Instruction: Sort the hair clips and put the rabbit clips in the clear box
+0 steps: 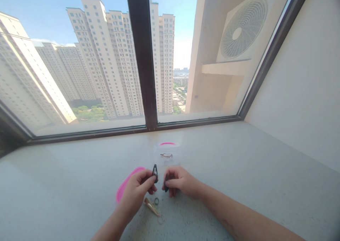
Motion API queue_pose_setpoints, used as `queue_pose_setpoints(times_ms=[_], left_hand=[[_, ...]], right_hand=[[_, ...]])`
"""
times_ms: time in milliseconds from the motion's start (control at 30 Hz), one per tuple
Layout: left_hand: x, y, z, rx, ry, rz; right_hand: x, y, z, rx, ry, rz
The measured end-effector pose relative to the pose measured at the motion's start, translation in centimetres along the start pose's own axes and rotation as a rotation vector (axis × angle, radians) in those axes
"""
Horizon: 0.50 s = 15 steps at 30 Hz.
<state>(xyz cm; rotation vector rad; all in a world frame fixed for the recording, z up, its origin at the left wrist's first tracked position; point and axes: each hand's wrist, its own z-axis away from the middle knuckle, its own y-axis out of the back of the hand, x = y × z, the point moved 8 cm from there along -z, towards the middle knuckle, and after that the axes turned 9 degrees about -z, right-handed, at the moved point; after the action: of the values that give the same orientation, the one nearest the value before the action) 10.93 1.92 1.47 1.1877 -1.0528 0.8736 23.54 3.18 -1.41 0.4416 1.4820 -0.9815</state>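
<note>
**A:** What's furthest left on the stone window sill (66, 188)?

**B:** A pink plastic lid (126, 182) lying flat, partly behind the left hand (135, 191). That hand is pinched narrow, holding a black snap hair clip (154, 173) upright at lower centre.

**A:** How will that clip handle?

**B:** Light and stiff, I'd judge, but thin and probably slippery. Its flat faces near the wide end look like the surest place to hold.

**A:** What's around it?

**B:** Below it, a gold hair clip (151, 206) lies just beside a small ring (156, 201). Above, a clear plastic tub (166, 153) with a pink rim holds a small gold piece (166, 155).

**A:** And further right?

**B:** A second black clip (166, 187) is pinched narrowly in the right hand (180, 181), close to the first clip but apart from it.
</note>
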Motion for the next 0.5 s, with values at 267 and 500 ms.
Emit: queue_pose_setpoints(times_ms=[267,500], left_hand=[[0.02,-0.23,0.12,-0.023,0.002,-0.021],[-0.36,-0.44,0.02,-0.040,0.013,0.024]], right_hand=[[-0.24,-0.03,0.05,0.019,0.023,0.008],[-0.33,-0.17,0.14,0.016,0.024,0.088]])
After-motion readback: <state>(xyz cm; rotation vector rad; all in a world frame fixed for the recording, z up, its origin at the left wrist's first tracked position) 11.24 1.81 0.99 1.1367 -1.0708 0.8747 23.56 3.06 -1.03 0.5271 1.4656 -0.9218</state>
